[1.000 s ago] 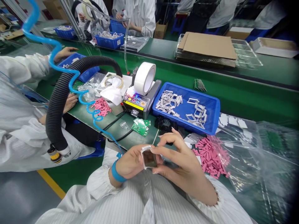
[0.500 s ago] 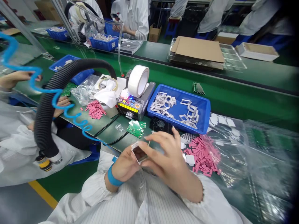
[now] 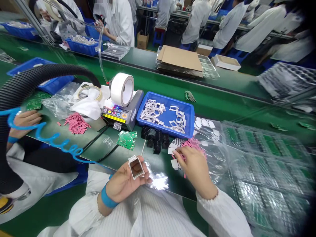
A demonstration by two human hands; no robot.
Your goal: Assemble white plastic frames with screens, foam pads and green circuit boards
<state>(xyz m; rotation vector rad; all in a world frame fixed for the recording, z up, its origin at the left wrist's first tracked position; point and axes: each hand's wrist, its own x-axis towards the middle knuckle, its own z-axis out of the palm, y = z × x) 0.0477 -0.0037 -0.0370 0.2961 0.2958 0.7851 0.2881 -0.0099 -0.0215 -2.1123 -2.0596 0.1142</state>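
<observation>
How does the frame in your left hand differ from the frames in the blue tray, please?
The frame in the left hand has a brown centre; the frames in the blue tray are open. It lies alone on the palm; they lie heaped. Both are pale rectangles.

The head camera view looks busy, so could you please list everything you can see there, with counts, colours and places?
tape dispenser: one, grey, centre of bench
tape roll: one, white, on dispenser
tray: one, blue, right of dispenser
metal frames: many, silver, in tray
pink pads: many, pink, two piles either side
circuit boards: several, green, before dispenser
foam blocks: several, black, before tray
hose: one, black, arching at left
cardboard sheet: one, brown, far belt
co-worker's hand: one, at left
white-framed square: one, white and brown, in left hand
left hand: one, blue wristband, front
right hand: one, at right pink pile
</observation>
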